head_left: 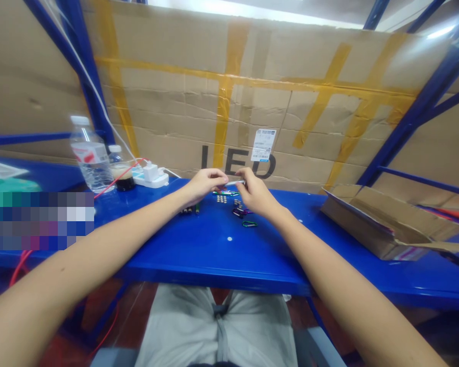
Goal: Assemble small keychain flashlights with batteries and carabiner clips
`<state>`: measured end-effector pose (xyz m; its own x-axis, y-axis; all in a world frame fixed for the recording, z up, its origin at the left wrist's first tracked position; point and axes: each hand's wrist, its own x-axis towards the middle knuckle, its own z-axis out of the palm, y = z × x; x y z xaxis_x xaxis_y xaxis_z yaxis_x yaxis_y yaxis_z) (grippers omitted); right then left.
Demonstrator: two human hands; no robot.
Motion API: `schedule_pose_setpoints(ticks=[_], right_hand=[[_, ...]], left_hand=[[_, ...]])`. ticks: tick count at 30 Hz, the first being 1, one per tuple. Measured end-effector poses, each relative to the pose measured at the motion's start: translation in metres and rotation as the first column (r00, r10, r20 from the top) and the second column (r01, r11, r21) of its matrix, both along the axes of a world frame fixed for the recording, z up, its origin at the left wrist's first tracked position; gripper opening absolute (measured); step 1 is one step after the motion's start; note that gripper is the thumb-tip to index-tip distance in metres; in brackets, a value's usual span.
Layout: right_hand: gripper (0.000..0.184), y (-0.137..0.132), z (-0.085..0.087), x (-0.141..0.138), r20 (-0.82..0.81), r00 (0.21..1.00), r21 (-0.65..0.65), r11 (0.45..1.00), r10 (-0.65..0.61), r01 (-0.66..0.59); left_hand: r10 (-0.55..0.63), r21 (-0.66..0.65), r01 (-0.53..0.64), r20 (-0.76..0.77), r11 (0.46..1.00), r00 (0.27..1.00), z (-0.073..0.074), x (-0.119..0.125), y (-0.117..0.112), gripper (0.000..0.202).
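Observation:
Above the far part of the blue table, my left hand [208,182] and my right hand [255,190] face each other with fingers pinched. A slim whitish, rod-like piece [234,182] spans the gap between them, one end at each hand; its kind is too small to make out. Below lie slim green and coloured pieces [226,193] and a cluster of small silvery round parts [222,199]. A green carabiner [250,224] rests nearest to me, with dark and purple pieces [238,212] just behind it. Dark short pieces [186,210] are partly hidden by my left wrist.
At the left stand a clear water bottle [90,155], a smaller bottle with dark liquid [123,176] and a white power strip [156,178] with cables. An open cardboard box [352,224] sits at the right. A tall cardboard sheet [168,112] closes off the back.

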<state>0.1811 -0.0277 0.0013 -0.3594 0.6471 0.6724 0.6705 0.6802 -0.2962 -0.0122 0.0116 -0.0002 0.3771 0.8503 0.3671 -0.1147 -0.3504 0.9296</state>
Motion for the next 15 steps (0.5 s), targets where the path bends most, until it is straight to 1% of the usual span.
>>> schedule_pose_setpoints(ticks=[3, 7, 11, 15], right_hand=[[0.024, 0.006, -0.002, 0.004, -0.032, 0.999, -0.037, 0.999, 0.022, -0.023], [0.024, 0.016, -0.007, 0.007, -0.058, 0.998, -0.100, 0.995, 0.022, -0.028], [0.024, 0.025, -0.013, 0.010, -0.085, 0.996, -0.168, 0.985, 0.021, -0.035], [0.011, 0.034, -0.016, 0.011, -0.107, 0.994, -0.229, 0.973, -0.026, 0.000]], left_hand=[[0.020, 0.105, -0.005, -0.142, 0.994, 0.990, -0.002, -0.003, 0.004, 0.019], [0.074, 0.240, -0.011, -0.253, 0.971, 0.965, -0.004, -0.007, 0.010, 0.023], [0.200, 0.370, -0.061, -0.349, 0.927, 0.915, -0.010, -0.011, 0.018, 0.019], [0.305, 0.453, -0.101, -0.404, 0.886, 0.863, -0.015, -0.016, 0.026, 0.018]])
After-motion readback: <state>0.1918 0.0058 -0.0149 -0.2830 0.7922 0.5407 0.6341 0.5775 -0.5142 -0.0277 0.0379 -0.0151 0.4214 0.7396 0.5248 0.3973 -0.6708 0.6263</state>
